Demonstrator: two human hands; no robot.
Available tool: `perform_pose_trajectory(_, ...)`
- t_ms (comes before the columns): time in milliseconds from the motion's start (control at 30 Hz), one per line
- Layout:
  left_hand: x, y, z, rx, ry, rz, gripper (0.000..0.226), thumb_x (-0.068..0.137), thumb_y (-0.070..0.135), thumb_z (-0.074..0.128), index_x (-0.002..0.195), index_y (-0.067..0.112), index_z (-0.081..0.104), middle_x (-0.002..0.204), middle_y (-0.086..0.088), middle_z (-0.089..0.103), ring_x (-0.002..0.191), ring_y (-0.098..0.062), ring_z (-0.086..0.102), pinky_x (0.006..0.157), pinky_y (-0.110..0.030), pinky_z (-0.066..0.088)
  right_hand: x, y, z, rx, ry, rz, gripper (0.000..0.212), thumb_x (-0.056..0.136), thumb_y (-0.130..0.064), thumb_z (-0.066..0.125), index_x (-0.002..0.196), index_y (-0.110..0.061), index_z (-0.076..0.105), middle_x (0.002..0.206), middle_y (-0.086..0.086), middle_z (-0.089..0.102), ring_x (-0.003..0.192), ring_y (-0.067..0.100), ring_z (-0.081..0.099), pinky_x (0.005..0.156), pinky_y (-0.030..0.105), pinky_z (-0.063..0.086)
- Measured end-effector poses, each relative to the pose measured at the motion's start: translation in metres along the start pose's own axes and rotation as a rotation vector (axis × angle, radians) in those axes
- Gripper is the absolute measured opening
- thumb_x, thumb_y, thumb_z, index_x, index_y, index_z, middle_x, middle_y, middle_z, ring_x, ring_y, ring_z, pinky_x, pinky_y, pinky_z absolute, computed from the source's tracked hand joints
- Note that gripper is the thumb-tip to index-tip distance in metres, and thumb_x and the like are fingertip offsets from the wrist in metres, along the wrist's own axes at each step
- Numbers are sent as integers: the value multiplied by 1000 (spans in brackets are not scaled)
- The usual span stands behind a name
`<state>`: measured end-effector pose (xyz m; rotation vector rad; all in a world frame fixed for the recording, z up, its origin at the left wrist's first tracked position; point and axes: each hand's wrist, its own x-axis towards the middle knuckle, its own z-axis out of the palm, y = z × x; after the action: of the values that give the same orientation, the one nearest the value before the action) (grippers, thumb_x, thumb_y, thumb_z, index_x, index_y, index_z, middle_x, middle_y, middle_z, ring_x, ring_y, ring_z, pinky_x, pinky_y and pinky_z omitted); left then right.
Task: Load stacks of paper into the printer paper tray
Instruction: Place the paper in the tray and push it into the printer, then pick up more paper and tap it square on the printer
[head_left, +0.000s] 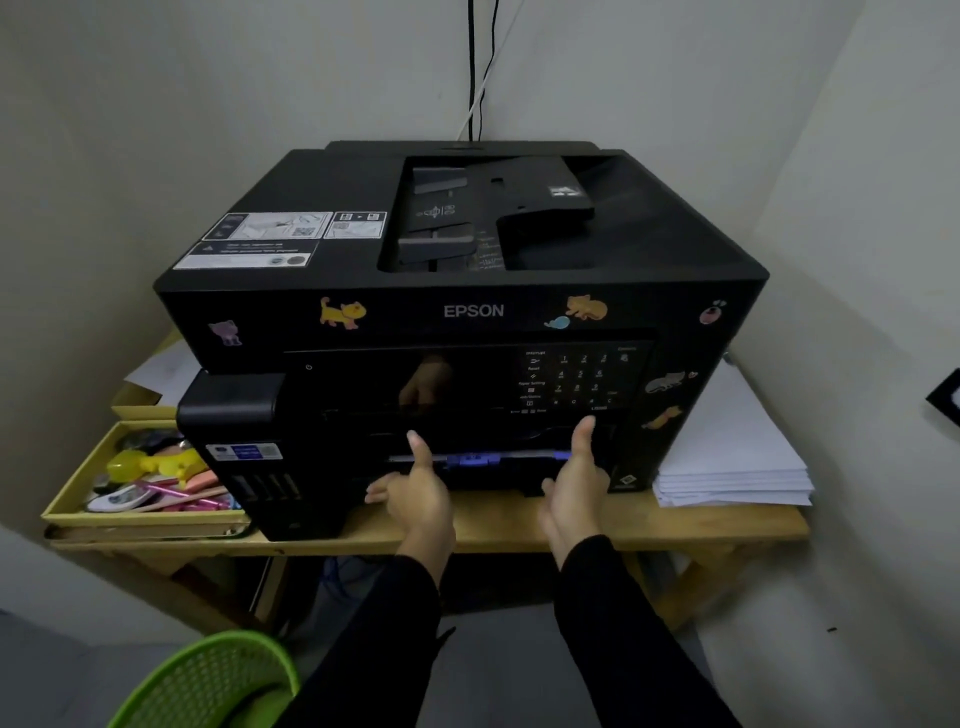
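a: printer (467, 312) first?
b: black epson, cat stickers on the front, sits on the wooden counter (675, 525) in a wall corner. cables (480, 67) run up the wall behind it.

a: paper tray?
b: paper tray (498, 470) is the low slot at the printer's front, under the keypad panel. blue guide pieces and a thin pale edge show at its mouth. too dark to tell how far it's in.

a: left hand?
b: left hand (415, 499) at the tray's left end, thumb up against the front above the slot, other fingers (382, 491) loosely spread, pointing left under the tray edge. looks like touching the tray front, not pinching anything.

a: right hand?
b: right hand (574, 493) at the tray's right end, thumb up beside the blue guide, palm facing in. remaining fingers curl out of sight under or behind the tray, so can't tell the grip. both sleeves black.

a: paper?
b: white paper stack (737, 467) on the counter just right of the printer, well apart from both hands. nothing held.

a: other stuff?
b: yellow box (78, 499) of pens and toys left of the printer, green basket (208, 686) on the floor.
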<state>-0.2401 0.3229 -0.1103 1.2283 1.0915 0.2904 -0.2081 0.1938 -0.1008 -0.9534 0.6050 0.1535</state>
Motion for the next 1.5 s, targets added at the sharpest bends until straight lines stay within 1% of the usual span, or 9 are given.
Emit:
perform_pose_trajectory(133,18,12,4,-72,-69,-61,101,76,69,51,147,3,24,153,-20,30,136,-37,39,114,-41,33,9,-13,8,85,-99,-17,73,87,-56,51,143,-13,35,136,8,54,112,19,56,89,31,47)
perform_pose_trajectory(233,18,11,9,68,-44,9,93,91,55,46,151,0,0,160,-16,-1,145,-32,20,117,-38,24,10,-11,13,67,-107,-14,76,89,-57,44,148,-14,25,149,8,39,136,23,38,113,42,28)
perform_pose_trajectory(533,4,2,0,471,-120,111,102,90,61,39,147,-4,-16,157,-20,-17,148,-34,6,122,-40,13,9,-7,13,-195,124,-25,88,84,-70,38,145,-8,30,145,10,43,132,29,41,109,39,31)
perform_pose_trajectory(667,2,-23,-2,797,-159,170,71,97,50,22,152,12,0,149,-27,27,134,-37,36,113,-43,32,3,-6,-3,-307,330,-85,63,95,-52,35,129,-1,49,129,17,55,117,32,52,97,37,39)
perform_pose_trajectory(800,-25,-39,18,1126,-451,486,56,103,16,22,152,19,-5,133,-21,49,117,-32,51,97,-37,41,5,-11,-30,-392,440,-203,47,100,-37,34,116,1,58,117,18,61,110,33,55,95,37,40)
perform_pose_trajectory(933,-60,-40,60,1052,-674,420,59,99,47,27,132,2,47,126,-19,58,115,-32,55,99,-36,42,18,-39,-69,-494,501,-314,42,101,-29,35,111,3,60,104,13,61,100,27,55,82,25,33)
perform_pose_trajectory(1100,-100,-54,137,1033,-959,542,57,97,50,32,113,2,58,119,-16,62,114,-31,57,92,-31,43,64,-94,-128,-644,526,-347,36,99,-21,41,113,6,60,116,23,64,104,34,58,87,32,42)
perform_pose_trajectory(1167,-112,-56,172,1059,-977,606,48,100,41,35,111,1,58,117,-18,63,110,-30,58,84,-28,42,87,-118,-147,-733,535,-338,34,98,-17,43,117,6,60,120,23,64,112,34,58,92,31,43)
perform_pose_trajectory(1500,-117,-69,286,1453,-770,748,40,103,22,28,136,1,36,140,-16,39,130,-28,37,113,-33,28,193,-204,-179,-1340,381,-131,40,91,-14,41,125,3,51,135,20,48,126,40,41,103,46,40)
